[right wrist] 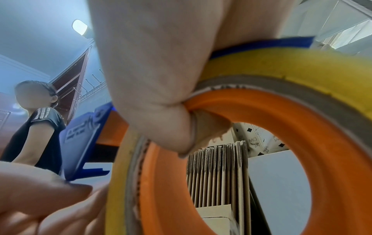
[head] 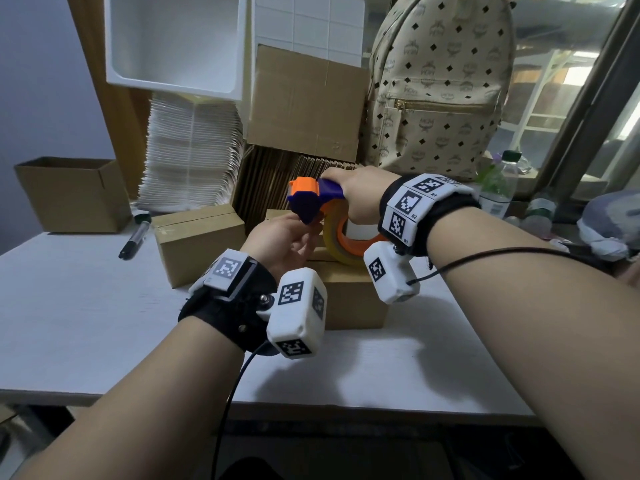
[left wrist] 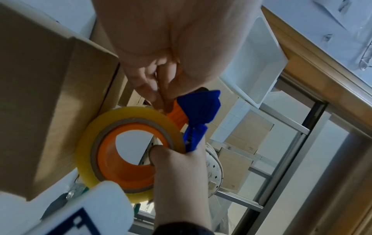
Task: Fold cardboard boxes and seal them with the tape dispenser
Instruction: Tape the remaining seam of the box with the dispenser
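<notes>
We see an orange and blue tape dispenser (head: 313,199) with a yellowish tape roll (left wrist: 130,152), held up over a shut brown cardboard box (head: 349,296). Another shut box (head: 199,242) sits just left of it

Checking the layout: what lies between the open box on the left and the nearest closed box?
In the head view, a black marker lies on the table between open box and closed box.
</notes>
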Action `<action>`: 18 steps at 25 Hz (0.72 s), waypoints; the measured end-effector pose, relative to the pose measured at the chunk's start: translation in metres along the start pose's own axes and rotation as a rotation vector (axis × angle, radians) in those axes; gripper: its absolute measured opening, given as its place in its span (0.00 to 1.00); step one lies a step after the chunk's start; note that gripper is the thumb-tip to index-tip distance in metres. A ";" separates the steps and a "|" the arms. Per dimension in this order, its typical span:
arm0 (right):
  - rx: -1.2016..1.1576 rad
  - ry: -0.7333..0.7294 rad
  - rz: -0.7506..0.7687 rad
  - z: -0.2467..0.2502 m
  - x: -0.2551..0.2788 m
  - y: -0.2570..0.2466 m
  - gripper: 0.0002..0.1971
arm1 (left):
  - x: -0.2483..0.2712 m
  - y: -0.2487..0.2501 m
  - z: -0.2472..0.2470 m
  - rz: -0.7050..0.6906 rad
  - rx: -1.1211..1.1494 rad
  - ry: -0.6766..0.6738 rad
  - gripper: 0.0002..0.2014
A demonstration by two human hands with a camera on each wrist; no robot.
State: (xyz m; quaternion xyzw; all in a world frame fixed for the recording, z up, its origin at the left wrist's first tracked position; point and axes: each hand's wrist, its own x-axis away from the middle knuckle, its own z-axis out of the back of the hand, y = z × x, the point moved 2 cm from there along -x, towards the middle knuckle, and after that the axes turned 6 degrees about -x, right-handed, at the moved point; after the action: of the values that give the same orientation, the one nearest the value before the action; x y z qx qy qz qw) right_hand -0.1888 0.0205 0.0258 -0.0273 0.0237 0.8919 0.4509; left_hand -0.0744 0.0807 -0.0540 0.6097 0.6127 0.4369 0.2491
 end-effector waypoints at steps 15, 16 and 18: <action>-0.024 0.013 -0.009 -0.001 0.000 0.005 0.30 | 0.003 -0.010 -0.012 -0.095 -0.051 -0.061 0.15; -0.040 0.015 -0.020 0.000 0.001 0.007 0.29 | 0.004 -0.012 -0.016 -0.134 -0.097 -0.095 0.15; -0.061 0.019 -0.042 0.002 0.004 0.011 0.28 | 0.001 -0.016 -0.022 -0.176 -0.165 -0.115 0.15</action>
State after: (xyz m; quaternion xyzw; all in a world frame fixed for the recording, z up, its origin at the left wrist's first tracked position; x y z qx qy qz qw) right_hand -0.1998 0.0172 0.0274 -0.0501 0.0003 0.8821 0.4684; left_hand -0.1013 0.0791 -0.0565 0.5551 0.6105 0.4266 0.3705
